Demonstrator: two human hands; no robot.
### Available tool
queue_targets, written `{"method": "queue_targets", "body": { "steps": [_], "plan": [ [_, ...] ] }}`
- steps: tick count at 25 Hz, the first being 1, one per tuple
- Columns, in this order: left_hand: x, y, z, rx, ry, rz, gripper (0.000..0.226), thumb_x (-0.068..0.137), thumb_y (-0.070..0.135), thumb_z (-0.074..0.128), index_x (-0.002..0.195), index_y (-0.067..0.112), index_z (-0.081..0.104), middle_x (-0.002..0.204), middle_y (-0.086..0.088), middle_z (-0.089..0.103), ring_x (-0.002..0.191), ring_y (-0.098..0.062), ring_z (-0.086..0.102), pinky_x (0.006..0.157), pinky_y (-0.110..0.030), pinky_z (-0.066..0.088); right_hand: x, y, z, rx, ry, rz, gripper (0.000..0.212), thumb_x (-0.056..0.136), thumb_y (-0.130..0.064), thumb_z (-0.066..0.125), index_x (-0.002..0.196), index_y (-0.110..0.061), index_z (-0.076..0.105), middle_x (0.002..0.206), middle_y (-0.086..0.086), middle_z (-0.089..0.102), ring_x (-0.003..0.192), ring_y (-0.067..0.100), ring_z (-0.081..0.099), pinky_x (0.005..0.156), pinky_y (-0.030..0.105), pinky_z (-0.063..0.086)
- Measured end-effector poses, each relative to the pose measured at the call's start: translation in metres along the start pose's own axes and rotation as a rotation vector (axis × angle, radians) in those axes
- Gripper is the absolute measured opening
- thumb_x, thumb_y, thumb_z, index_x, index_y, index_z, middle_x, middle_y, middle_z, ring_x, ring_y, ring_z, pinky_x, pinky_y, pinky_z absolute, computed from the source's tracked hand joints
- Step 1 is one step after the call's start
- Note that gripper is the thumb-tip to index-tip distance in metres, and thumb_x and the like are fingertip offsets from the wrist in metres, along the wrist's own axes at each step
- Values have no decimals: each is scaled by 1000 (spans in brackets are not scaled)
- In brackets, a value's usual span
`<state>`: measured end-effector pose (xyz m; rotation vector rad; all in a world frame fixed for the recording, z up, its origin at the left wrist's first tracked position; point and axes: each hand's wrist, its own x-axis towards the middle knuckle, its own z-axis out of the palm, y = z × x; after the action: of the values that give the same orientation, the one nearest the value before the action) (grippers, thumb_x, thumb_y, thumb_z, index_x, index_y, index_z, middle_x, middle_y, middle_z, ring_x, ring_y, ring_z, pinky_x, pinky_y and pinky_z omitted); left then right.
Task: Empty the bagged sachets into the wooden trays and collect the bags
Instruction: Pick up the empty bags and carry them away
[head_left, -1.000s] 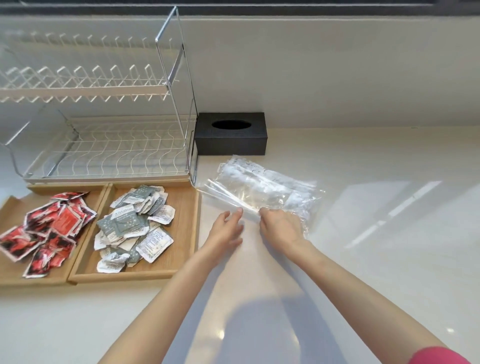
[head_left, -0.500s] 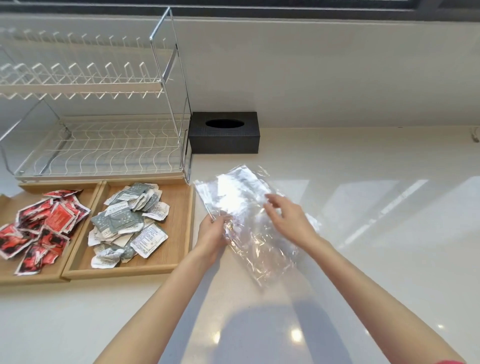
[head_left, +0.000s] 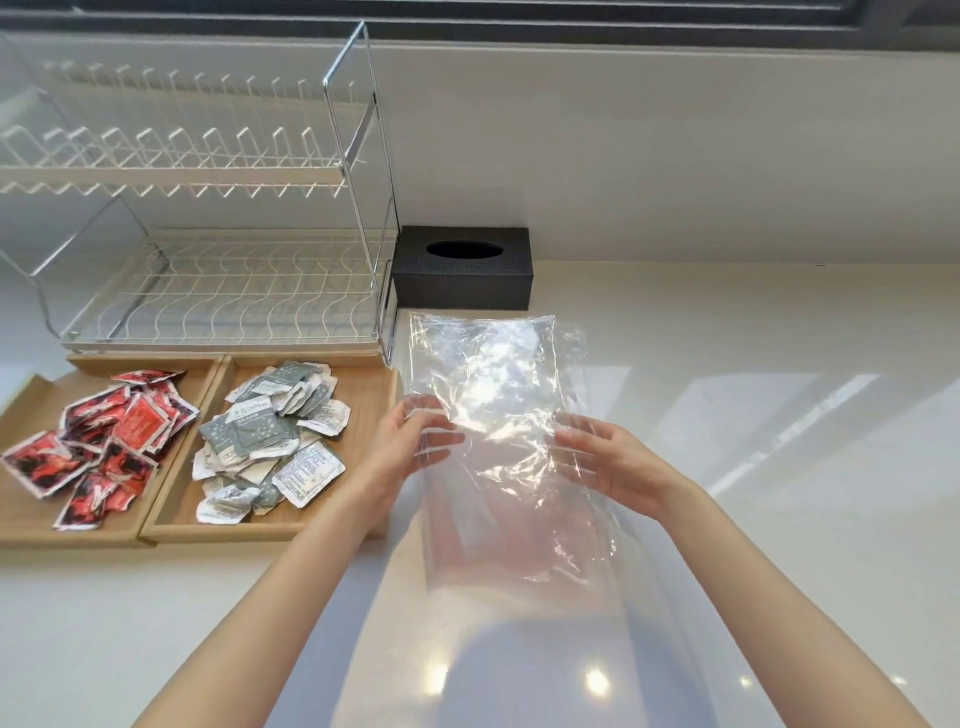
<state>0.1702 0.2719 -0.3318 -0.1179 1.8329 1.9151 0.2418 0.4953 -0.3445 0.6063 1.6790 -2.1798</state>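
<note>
Table: glossy white surface, smooth, with window glare across its 3 o'clock half.

Dish rack: two tiers of white wire on a chromed frame, at 10 o'clock, standing behind the trays.

Clear bags: thin, crinkled, transparent plastic film, rectangular, held flat at centre above the table. The long axis runs from 12 to 6 o'clock; one short end points toward the tissue box, the other toward the person. How many bags are layered cannot be told. They look empty.

Wooden trays: two shallow, light-wood rectangles side by side at 9 o'clock, touching. The left tray carries red sachets, square foil packs in a loose heap. The right tray carries grey-and-white sachets, likewise square and crumpled, heaped.

Tissue box: black, textured, oblong, with an oval slot on top, at 12 o'clock, just beside the rack.

Left hand: grip pinching the film's left edge, fingers seen through the plastic.

Right hand: grip grasping the film's right edge, fingers spread partly behind the plastic.
</note>
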Motion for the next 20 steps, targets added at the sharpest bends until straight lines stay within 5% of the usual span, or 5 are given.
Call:
{"method": "queue_targets", "body": {
  "steps": [7,10,15,20],
  "plan": [
    [-38,-2,-36,-95,-96,30,30,88,11,51,118,16,47,101,-3,66,81,-15,69,69,-30,58,-18,-9,49,-26,221,-192,24,81,-6,65,103,-10,56,84,1,61,70,10,62,70,20,52],
    [-64,-3,-66,-64,-43,77,25,87,6,51,111,16,49,87,3,72,74,-11,71,64,-31,57,-27,-7,86,-104,198,-248,17,83,-5,62,96,-14,56,81,1,63,63,6,66,65,17,52],
    [-112,-15,-132,10,115,152,27,87,8,52,106,27,52,68,18,72,65,1,67,63,-22,51,-41,24,158,-113,103,-231,26,87,-13,58,113,-13,52,90,2,67,74,12,68,66,17,57],
    [-168,-38,-199,-19,158,142,27,88,4,49,113,15,50,86,3,69,67,-5,70,60,-18,56,-62,67,224,-142,99,-173,22,90,-14,53,111,-10,55,82,1,66,74,14,65,68,19,56]
  ]
}}
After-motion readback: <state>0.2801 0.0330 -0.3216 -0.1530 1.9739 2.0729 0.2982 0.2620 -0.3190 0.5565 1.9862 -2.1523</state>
